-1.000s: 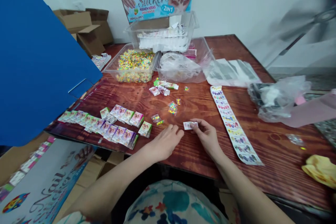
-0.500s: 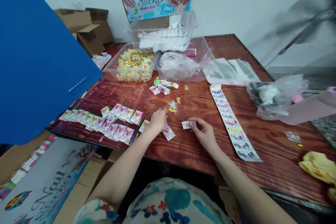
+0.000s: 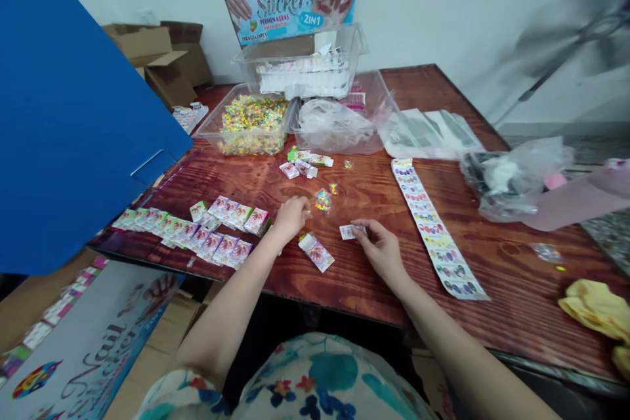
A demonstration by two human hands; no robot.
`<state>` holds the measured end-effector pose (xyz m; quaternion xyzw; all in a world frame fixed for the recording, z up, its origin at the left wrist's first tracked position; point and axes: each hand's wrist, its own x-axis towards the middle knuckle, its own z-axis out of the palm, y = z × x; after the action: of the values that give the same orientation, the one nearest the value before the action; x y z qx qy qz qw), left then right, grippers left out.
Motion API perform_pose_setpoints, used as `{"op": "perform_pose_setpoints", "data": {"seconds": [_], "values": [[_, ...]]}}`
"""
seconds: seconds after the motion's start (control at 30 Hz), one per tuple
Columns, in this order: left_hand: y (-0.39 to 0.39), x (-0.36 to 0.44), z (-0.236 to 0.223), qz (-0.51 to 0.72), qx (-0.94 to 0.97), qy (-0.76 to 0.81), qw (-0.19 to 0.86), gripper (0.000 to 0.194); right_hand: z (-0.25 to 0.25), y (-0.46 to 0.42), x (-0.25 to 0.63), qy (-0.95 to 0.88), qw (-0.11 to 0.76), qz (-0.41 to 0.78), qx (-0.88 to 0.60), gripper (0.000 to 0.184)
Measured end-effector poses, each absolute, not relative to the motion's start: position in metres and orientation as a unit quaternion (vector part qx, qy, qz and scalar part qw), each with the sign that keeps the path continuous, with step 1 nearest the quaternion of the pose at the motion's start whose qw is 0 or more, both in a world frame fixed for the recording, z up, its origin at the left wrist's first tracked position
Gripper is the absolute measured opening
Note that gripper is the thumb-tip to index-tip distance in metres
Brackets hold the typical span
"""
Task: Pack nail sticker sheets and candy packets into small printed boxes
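Sticker slip (image 3: 346,232), small and pale, is pinched between the thumb and fingers of the right hand (image 3: 380,244); it projects from the fingertips toward the left hand (image 3: 290,216), lying between the two hands and much nearer the right. The left hand's fingers are bent just beside a candy packet (image 3: 322,201); whether they grasp anything cannot be told. Near the left hand, toward the wearer, a purple-and-white carton (image 3: 317,253) lies slantwise, its flap end facing that hand. Bare wood of the table (image 3: 369,187) separates the carton from the front edge and extends beyond the right hand. Rows of cartons (image 3: 224,248) border the left hand's side, reaching the front-left edge. To the right, a long sticker strip (image 3: 433,230) stands apart from the right hand, with a band of wood between.
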<state>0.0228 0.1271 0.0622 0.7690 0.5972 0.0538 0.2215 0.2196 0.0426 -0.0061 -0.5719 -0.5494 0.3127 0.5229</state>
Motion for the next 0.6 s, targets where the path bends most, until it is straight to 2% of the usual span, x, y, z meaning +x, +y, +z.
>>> {"op": "perform_pose_setpoints", "data": {"seconds": [0.13, 0.3, 0.37, 0.5, 0.6], "values": [[0.1, 0.04, 0.055, 0.122, 0.786, 0.51, 0.329, 0.009, 0.004, 0.039, 0.213, -0.548, 0.538, 0.349, -0.537, 0.028], [0.078, 0.05, 0.046, 0.282, 0.686, 0.497, 0.45, 0.024, 0.011, 0.03, 0.202, -0.542, 0.532, 0.407, -0.507, 0.034], [0.074, 0.049, 0.046, 0.287, 0.675, 0.508, 0.452, 0.028, 0.01, 0.028, 0.199, -0.545, 0.529, 0.405, -0.509, 0.034], [0.061, 0.048, 0.046, 0.288, 0.694, 0.511, 0.417, 0.025, 0.007, 0.027, 0.194, -0.525, 0.534, 0.428, -0.507, 0.033], [0.044, 0.045, 0.051, 0.289, 0.724, 0.547, 0.307, 0.016, 0.005, 0.028, 0.197, -0.486, 0.547, 0.447, -0.515, 0.037]]}}
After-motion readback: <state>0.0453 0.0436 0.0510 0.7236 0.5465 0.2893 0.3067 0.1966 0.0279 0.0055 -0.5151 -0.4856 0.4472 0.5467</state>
